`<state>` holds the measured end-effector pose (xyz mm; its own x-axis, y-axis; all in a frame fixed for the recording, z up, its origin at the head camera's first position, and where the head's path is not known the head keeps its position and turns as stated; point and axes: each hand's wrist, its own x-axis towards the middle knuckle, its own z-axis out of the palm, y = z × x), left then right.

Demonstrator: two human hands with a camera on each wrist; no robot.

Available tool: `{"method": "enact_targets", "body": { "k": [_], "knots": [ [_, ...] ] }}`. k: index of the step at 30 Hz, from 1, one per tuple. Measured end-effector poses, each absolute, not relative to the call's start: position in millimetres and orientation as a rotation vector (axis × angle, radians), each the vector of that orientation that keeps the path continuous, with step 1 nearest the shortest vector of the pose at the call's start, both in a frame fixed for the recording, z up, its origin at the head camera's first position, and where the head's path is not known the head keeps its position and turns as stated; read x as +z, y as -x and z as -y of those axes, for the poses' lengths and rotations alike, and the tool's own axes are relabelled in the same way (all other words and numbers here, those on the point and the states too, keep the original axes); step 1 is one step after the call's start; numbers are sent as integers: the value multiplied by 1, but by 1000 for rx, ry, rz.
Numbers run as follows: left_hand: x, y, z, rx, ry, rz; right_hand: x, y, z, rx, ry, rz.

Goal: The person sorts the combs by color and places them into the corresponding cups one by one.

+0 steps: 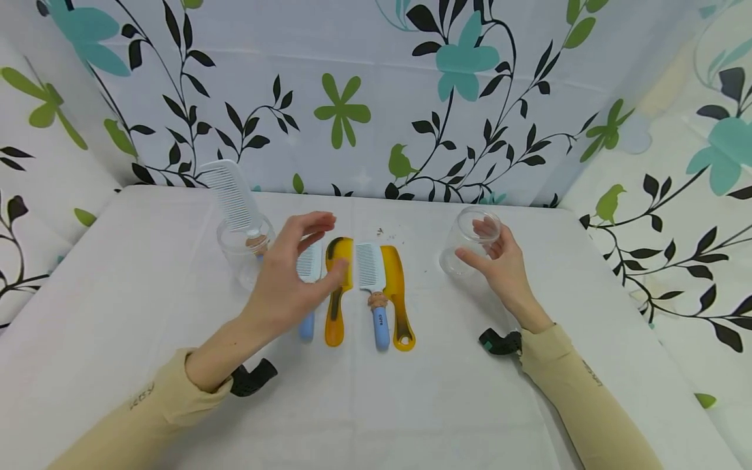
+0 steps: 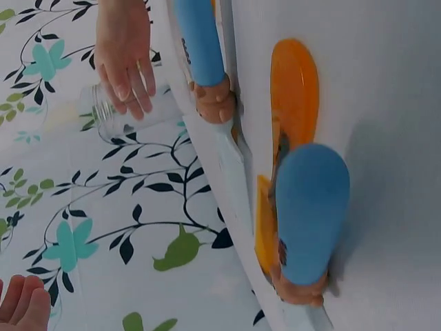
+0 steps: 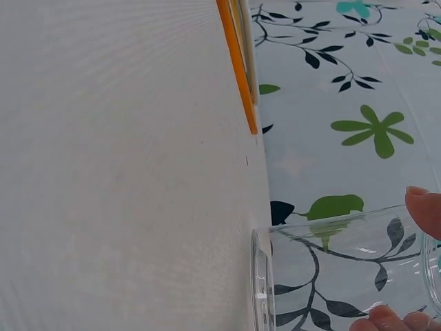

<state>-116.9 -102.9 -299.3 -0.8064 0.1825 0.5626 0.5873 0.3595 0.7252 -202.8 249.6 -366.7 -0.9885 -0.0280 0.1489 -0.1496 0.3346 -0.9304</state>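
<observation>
My left hand is raised over the row of combs, thumb and fingers spread apart with nothing between them. It hides part of a white comb with a blue handle. Next to it lie an amber comb with dark streaks, a second blue-handled comb with a small brown figure at its neck, and another amber comb. On the right, my right hand holds a clear jar standing upright, thumb in front and fingers behind, showing through its wall.
At the left stands another clear jar with a white comb upright in it, partly behind my left hand. Small dark specks lie on the white tabletop. A patterned cloth rises behind the table.
</observation>
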Motion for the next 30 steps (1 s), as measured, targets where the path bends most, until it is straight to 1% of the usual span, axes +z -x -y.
{"method": "enact_targets", "body": {
  "k": [10,21,30],
  "knots": [
    [-307,121,61,-1419,749,2528,-367,201,-251,1738,-159,2481],
    [-319,127,37,-1439,767,2729,-366,202,-250,1739,-168,2483],
    [-322,135,20,-1167,792,3025,-366,202,-250,1739,-179,2485]
  ]
}}
